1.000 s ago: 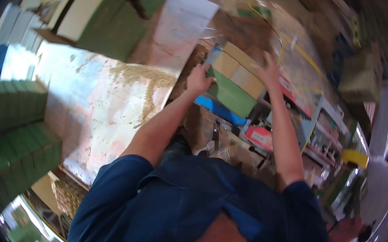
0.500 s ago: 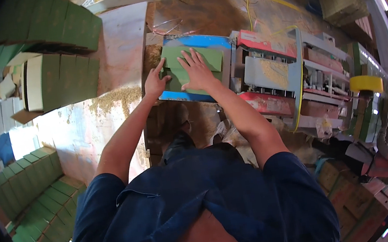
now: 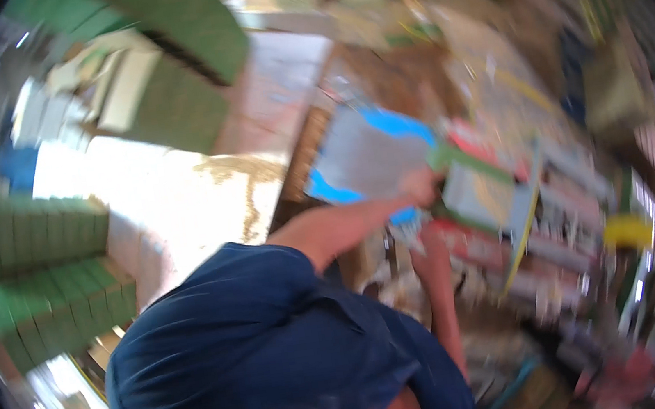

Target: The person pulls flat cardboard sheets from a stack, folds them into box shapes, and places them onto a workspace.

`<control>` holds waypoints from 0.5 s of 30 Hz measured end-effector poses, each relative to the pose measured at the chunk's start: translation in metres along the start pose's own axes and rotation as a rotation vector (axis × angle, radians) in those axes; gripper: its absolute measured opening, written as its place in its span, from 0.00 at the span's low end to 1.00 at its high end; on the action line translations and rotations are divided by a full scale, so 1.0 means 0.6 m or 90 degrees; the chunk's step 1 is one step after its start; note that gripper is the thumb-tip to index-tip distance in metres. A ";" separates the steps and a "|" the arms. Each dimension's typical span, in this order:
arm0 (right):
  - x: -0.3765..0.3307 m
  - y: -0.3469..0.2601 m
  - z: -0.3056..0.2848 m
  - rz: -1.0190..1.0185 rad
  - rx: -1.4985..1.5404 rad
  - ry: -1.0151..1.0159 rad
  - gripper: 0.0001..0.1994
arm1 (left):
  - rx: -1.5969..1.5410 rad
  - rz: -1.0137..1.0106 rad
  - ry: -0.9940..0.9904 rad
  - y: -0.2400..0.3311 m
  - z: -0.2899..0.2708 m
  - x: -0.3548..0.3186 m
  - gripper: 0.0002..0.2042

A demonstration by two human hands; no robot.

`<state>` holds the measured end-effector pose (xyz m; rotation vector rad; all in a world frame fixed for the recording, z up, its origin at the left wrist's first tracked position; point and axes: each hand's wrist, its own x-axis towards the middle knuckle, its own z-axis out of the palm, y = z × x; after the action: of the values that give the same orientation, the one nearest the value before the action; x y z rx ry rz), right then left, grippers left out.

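Observation:
Motion smears both hands. My left hand [image 3: 422,185] reaches across to the right edge of the blue-edged grey work surface [image 3: 374,149], beside a blurred green carton piece [image 3: 475,162]. That piece lies at the near end of a machine with red side rails [image 3: 473,239] and a grey plate [image 3: 475,195]. Just below, my right hand [image 3: 428,242] is close to the near red rail. The fingers of both hands are too blurred to show whether they grip anything.
Stacked green cartons [image 3: 178,104] stand at the upper left, with more green stacks [image 3: 51,303] at the lower left. A pale table [image 3: 185,190] carries brown crumbs. A yellow roll [image 3: 627,233] sits at the machine's right, and a blurred person [image 3: 623,372] is at the lower right.
Both hands have moved right, from the green carton on the blue-edged surface to the machine's near end. Green material now shows there, and the surface lies bare. The whole view has turned.

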<state>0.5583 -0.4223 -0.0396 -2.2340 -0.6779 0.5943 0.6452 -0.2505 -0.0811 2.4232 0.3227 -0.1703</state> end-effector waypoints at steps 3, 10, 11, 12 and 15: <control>-0.047 -0.044 0.004 0.049 0.015 -0.073 0.23 | -0.256 0.097 -0.124 -0.090 -0.024 0.002 0.27; 0.120 -0.181 -0.068 -0.144 -0.049 -0.021 0.20 | -0.644 -0.012 -0.143 -0.192 -0.219 -0.169 0.21; 0.186 -0.262 -0.077 -0.227 -0.066 0.025 0.20 | -0.671 -0.043 -0.071 -0.223 -0.282 -0.185 0.18; 0.263 -0.351 -0.085 -0.270 -0.171 -0.009 0.22 | -0.725 -0.013 0.006 -0.285 -0.345 -0.192 0.18; 0.399 -0.663 -0.117 -0.532 0.025 0.076 0.27 | -0.752 0.095 0.261 -0.270 -0.619 -0.235 0.18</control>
<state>0.6650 -0.0682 0.2498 -1.7032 -1.3980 0.0486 0.4790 0.0832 0.1317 1.2720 0.2953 0.4724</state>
